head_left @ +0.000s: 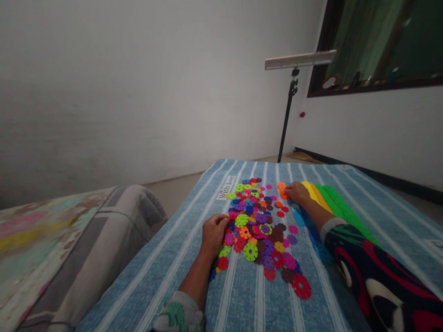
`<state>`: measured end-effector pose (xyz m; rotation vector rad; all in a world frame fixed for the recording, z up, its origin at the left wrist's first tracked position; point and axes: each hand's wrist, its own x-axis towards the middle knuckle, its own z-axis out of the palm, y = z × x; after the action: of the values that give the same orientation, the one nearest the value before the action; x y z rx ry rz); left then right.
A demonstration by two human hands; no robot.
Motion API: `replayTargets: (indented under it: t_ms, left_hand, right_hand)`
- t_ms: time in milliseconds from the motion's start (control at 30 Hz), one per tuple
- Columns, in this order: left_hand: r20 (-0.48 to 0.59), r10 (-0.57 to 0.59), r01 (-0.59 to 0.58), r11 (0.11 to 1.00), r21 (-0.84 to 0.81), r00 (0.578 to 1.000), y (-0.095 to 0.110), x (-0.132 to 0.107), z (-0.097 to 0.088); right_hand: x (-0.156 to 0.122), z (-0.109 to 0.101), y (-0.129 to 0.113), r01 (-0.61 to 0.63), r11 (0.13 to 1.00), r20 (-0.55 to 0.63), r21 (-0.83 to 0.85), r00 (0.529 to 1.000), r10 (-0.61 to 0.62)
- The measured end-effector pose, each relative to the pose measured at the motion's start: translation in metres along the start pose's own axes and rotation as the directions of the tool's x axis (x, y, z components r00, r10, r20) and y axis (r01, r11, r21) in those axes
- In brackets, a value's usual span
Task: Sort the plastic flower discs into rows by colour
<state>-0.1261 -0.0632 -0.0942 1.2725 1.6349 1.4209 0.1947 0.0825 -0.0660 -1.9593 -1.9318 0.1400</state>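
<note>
Notched plastic snowflake discs (pixel 251 252) in many colours lie in a loose heap on a blue-and-white striped cloth (pixel 194 272). At the heap's left edge is my left hand (pixel 213 233), fingertips pressed together; whatever lies between them is too small to make out. My right hand (pixel 298 192) reaches to the far right of the heap, with its fingertips closed on orange snowflake discs (pixel 283 190). Beside that wrist, rows of yellow discs (pixel 313 193) and green discs (pixel 341 210) run along the cloth. Blue discs (pixel 316 235) lie partly hidden under my right forearm.
Printed lettering (pixel 226 187) marks the cloth left of the heap. A second surface draped in grey fabric (pixel 128 221) stands to the left. Beyond the far edge rises a black stand (pixel 286 115) carrying a long pale bar (pixel 299 60), before a white wall.
</note>
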Motion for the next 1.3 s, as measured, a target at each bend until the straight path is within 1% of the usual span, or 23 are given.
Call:
replayTargets:
  t_ms: [167, 233, 333, 433, 500, 567, 600, 667, 733, 767, 800, 867, 1000, 1033, 1100, 1133, 1200, 1233, 1300]
  left_hand:
    - [-0.003, -0.002, 0.001, 1.0, -0.005, 1.0, -0.002, 0.001, 0.001]
    - [-0.003, -0.002, 0.002, 1.0, -0.001, 1.0, -0.001, 0.0, 0.001]
    - [-0.004, -0.003, 0.003, 1.0, -0.002, 1.0, 0.001, 0.0, 0.001]
    - [-0.004, -0.007, 0.007, 1.0, -0.012, 1.0, 0.002, 0.0, 0.002]
    - [-0.007, -0.008, 0.008, 1.0, -0.022, 1.0, 0.001, 0.0, 0.003]
    - [-0.012, -0.006, 0.005, 0.999, -0.034, 1.0, 0.0, 0.001, 0.003]
    - [-0.013, -0.003, 0.002, 0.999, -0.038, 1.0, -0.001, 0.001, 0.003]
    - [-0.009, 0.004, -0.004, 0.999, -0.042, 1.0, -0.002, 0.002, 0.003]
    - [-0.002, 0.009, -0.009, 0.999, -0.042, 1.0, -0.002, 0.001, 0.004]
    - [0.002, 0.008, -0.008, 0.999, -0.042, 1.0, -0.002, 0.001, 0.004]
    - [0.005, 0.008, -0.007, 0.999, -0.042, 1.0, -0.001, 0.001, 0.004]
    - [0.007, 0.008, -0.008, 0.999, -0.04, 1.0, 0.0, 0.0, 0.004]
    - [0.006, 0.014, -0.014, 0.999, -0.046, 1.0, -0.001, 0.001, 0.004]
    - [0.006, 0.013, -0.013, 0.999, -0.047, 1.0, -0.001, 0.001, 0.004]
    - [0.004, 0.012, -0.012, 0.999, -0.047, 1.0, -0.001, 0.001, 0.005]
    - [0.003, 0.011, -0.011, 0.999, -0.046, 1.0, -0.001, 0.001, 0.005]
    - [0.0, 0.009, -0.009, 0.999, -0.044, 1.0, -0.001, 0.001, 0.005]
    - [0.0, 0.008, -0.008, 0.999, -0.043, 1.0, -0.001, 0.001, 0.005]
    - [0.0, 0.012, -0.012, 0.999, -0.041, 1.0, -0.001, 0.0, 0.006]
  right_hand:
    - [-0.004, -0.004, 0.0, -0.023, 0.998, 0.011, -0.062, 1.0, 0.024]
    - [-0.008, -0.005, -0.003, -0.005, 0.998, 0.005, -0.07, 1.0, 0.005]
    - [-0.018, -0.006, -0.012, 0.089, 0.995, 0.007, -0.051, 0.996, -0.088]
    - [-0.039, -0.005, -0.029, 0.239, 0.971, 0.028, 0.011, 0.97, -0.24]
    - [-0.057, -0.003, -0.043, 0.353, 0.933, 0.048, 0.07, 0.933, -0.357]
    - [-0.077, 0.0, -0.056, 0.451, 0.883, 0.071, 0.128, 0.884, -0.462]
    - [-0.086, 0.002, -0.063, 0.503, 0.85, 0.078, 0.155, 0.852, -0.518]
    - [-0.102, 0.006, -0.073, 0.617, 0.763, 0.075, 0.193, 0.766, -0.638]
    - [-0.112, 0.009, -0.078, 0.711, 0.68, 0.075, 0.181, 0.679, -0.73]
    - [-0.115, 0.011, -0.078, 0.737, 0.658, 0.083, 0.156, 0.654, -0.752]
    - [-0.117, 0.012, -0.077, 0.746, 0.654, 0.098, 0.126, 0.646, -0.757]
    - [-0.118, 0.014, -0.07, 0.739, 0.669, 0.13, 0.082, 0.658, -0.742]
    - [-0.116, 0.014, -0.055, 0.662, 0.743, 0.128, 0.097, 0.732, -0.669]
    - [-0.116, 0.014, -0.053, 0.644, 0.758, 0.119, 0.108, 0.748, -0.653]
    - [-0.118, 0.013, -0.055, 0.622, 0.772, 0.103, 0.129, 0.766, -0.634]
    - [-0.12, 0.012, -0.059, 0.619, 0.773, 0.096, 0.141, 0.768, -0.633]
    - [-0.127, 0.011, -0.071, 0.634, 0.755, 0.08, 0.168, 0.755, -0.651]
    - [-0.13, 0.01, -0.078, 0.651, 0.738, 0.071, 0.176, 0.74, -0.669]
    - [-0.137, 0.009, -0.094, 0.701, 0.696, 0.068, 0.156, 0.695, -0.715]
